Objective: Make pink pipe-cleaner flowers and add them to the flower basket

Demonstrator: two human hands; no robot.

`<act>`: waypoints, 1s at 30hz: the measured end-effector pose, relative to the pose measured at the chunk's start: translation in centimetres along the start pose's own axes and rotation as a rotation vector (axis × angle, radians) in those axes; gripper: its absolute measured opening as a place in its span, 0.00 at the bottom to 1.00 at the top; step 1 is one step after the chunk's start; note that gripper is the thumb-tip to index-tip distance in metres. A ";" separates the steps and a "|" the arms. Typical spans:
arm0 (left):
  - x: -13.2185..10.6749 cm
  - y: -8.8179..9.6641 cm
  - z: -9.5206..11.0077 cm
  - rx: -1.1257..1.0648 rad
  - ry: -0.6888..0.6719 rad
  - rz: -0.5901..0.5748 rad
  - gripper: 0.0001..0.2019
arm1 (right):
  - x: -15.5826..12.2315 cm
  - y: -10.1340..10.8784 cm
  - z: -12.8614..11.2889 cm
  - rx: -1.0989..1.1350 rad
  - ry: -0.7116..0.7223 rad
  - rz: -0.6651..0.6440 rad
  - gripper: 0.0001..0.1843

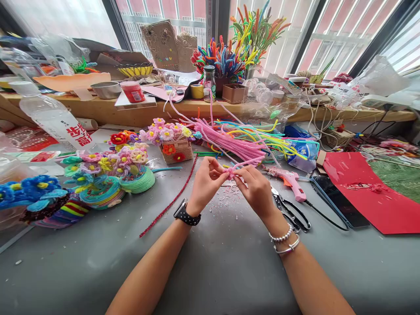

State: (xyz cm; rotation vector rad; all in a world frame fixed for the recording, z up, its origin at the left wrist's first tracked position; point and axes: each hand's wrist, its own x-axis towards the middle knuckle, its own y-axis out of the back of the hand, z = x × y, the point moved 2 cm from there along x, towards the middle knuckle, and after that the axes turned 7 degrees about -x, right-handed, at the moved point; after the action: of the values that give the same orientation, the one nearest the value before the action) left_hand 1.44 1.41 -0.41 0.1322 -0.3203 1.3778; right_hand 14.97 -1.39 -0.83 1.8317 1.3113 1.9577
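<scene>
Between my two hands, above the grey table, is a pink fuzzy pipe cleaner (232, 171), partly bent into small loops. My left hand (209, 181) pinches its left side with thumb and fingertips. From the other side my right hand (254, 189) pinches it too, and a free length sticks up to the right. The fingers hide part of the bent shape. Just beyond lies a thick bundle of pink pipe cleaners (229, 140). A pink glue gun (292, 181) and black-handled pliers (292, 213) rest to the right of my right hand.
A red tinsel stem (169, 205) lies left of my hands. Pipe-cleaner flower pots (136, 179) crowd the left side. At right are a phone (341, 201) and a red sheet (377, 192). A wooden ledge (157, 113) holding jars and supplies runs along the back.
</scene>
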 end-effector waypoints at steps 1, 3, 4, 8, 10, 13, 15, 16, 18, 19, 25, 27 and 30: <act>0.0 0.0 0.0 0.019 -0.008 0.004 0.15 | 0.0 -0.1 0.0 -0.010 0.003 -0.014 0.07; 0.0 0.0 0.0 0.071 -0.033 0.017 0.14 | -0.1 -0.3 0.0 -0.012 0.000 -0.026 0.08; 0.0 0.0 0.0 0.096 -0.048 0.023 0.14 | -0.1 -0.4 0.0 -0.002 -0.011 -0.023 0.08; -0.2 -0.1 0.1 0.163 -0.123 0.029 0.11 | 0.0 -0.6 -0.1 0.190 -0.183 -0.009 0.06; -0.3 -0.2 0.1 0.186 -0.163 0.027 0.11 | 0.0 -0.8 0.0 0.394 -0.348 -0.039 0.06; -0.4 -0.4 0.1 0.137 -0.176 0.007 0.12 | -0.2 -1.3 0.2 0.778 -0.634 -0.108 0.09; -0.5 -0.6 0.2 0.062 -0.158 -0.016 0.13 | -0.3 -1.6 0.3 1.048 -0.811 -0.159 0.11; -0.5 -0.7 0.3 0.025 -0.146 -0.026 0.13 | -0.4 -1.7 0.3 1.169 -0.889 -0.187 0.11; -0.5 -0.8 0.4 -0.046 -0.115 -0.042 0.14 | -0.4 -1.8 0.4 1.348 -0.999 -0.259 0.11; -0.5 -0.8 0.4 -0.084 -0.091 -0.052 0.15 | -0.4 -1.7 0.5 1.398 -1.022 -0.290 0.10; -0.3 -0.6 0.4 -0.253 0.062 -0.038 0.17 | 0.1 -1.0 1.1 1.440 -0.974 -0.326 0.09; -0.2 -0.5 0.3 -0.251 0.094 0.001 0.18 | 0.2 -1.0 1.2 1.454 -1.005 -0.323 0.10; -0.1 -0.4 0.0 -0.262 0.134 0.021 0.19 | 0.0 -1.2 1.2 1.435 -1.043 -0.329 0.11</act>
State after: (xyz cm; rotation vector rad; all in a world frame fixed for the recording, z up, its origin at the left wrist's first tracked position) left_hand 1.79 1.20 -0.45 -0.1797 -0.3878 1.3452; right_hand 15.47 -0.08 -1.80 2.1360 2.3603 -0.5050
